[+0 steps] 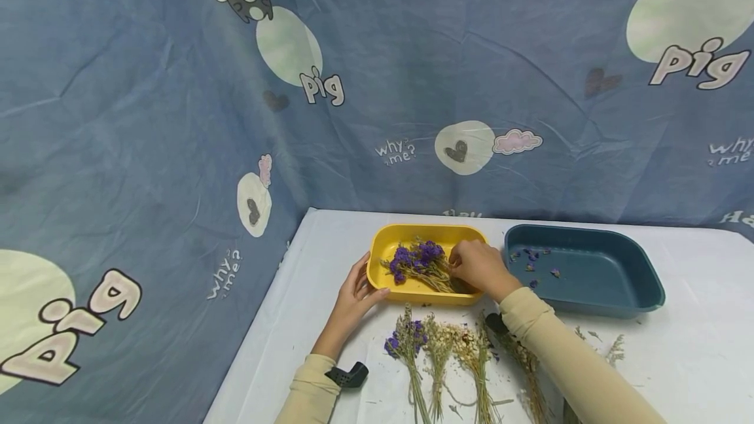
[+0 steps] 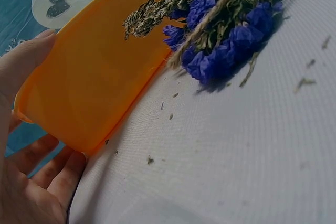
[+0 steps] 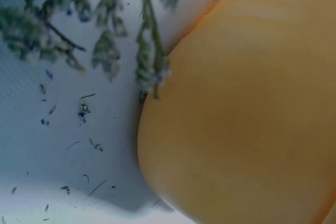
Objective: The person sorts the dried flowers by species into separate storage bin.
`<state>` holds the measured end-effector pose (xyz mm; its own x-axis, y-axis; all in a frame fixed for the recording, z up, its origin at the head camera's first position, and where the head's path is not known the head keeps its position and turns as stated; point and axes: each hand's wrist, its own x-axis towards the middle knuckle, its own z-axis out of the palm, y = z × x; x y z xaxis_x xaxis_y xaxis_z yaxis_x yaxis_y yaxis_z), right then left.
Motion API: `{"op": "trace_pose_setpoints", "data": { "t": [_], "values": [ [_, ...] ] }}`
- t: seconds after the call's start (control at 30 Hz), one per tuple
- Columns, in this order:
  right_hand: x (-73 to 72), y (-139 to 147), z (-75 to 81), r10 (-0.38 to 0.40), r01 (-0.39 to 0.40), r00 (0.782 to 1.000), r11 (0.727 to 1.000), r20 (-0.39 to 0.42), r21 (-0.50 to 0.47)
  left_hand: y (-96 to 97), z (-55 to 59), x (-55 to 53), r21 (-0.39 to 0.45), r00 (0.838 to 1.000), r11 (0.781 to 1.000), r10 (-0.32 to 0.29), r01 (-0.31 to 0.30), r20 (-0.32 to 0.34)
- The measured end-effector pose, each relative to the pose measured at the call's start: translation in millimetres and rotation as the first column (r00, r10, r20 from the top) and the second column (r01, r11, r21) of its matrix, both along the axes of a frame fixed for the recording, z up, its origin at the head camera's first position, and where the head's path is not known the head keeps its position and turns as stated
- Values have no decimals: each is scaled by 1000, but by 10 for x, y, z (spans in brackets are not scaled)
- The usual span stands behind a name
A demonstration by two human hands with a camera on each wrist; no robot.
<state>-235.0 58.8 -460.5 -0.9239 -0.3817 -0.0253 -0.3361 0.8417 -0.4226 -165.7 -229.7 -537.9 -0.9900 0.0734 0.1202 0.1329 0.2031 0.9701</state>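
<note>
A yellow tray (image 1: 412,297) stands near the back of the white table with dried purple flowers (image 1: 421,257) lying in it. My left hand (image 1: 355,290) grips its left end; the left wrist view shows the thumb on the rim of the tray (image 2: 100,72) and fingers by its lower edge. Inside the right end, my right hand (image 1: 480,268) holds the flower stems with curled fingers; its fingertips are hidden. The right wrist view shows only the outer wall of the tray (image 3: 236,103), not the hand.
A dark blue tray (image 1: 595,273) with several small flower heads stands right of the yellow one. In front lie tied dried bundles: purple (image 1: 406,339), pale (image 1: 438,345), yellowish (image 1: 476,358) and another (image 1: 530,371) under the right forearm. A patterned blue cloth (image 1: 377,84) hangs behind.
</note>
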Motion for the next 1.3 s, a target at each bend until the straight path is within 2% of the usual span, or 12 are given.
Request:
{"op": "trace_pose_setpoints", "data": {
  "t": [0.27, 0.6, 0.83, 1.0, 1.3],
  "values": [
    [-5, 14, -4, 12, -12, 1000, 1000, 0, -9, 6, 11, -3, 14, 1000, 1000, -4, 4, 8],
    [-12, 60, 53, 40, -23, 993, 988, 108, -154, 10, 8, -8, 6, 1000, 1000, 4, -4, 10],
    [5, 157, 150, 58, -19, 988, 964, 141, -266, 12, 2, -13, -7, 1000, 1000, 14, -14, 9],
    [57, 281, 259, 79, -31, 989, 936, 124, -352, 12, 1, -11, -13, 1000, 1000, 20, -20, 13],
    [195, 507, 378, 24, 40, 990, 895, 136, -444, 15, 4, -10, -7, 1000, 1000, 19, -18, 18]
  ]
}}
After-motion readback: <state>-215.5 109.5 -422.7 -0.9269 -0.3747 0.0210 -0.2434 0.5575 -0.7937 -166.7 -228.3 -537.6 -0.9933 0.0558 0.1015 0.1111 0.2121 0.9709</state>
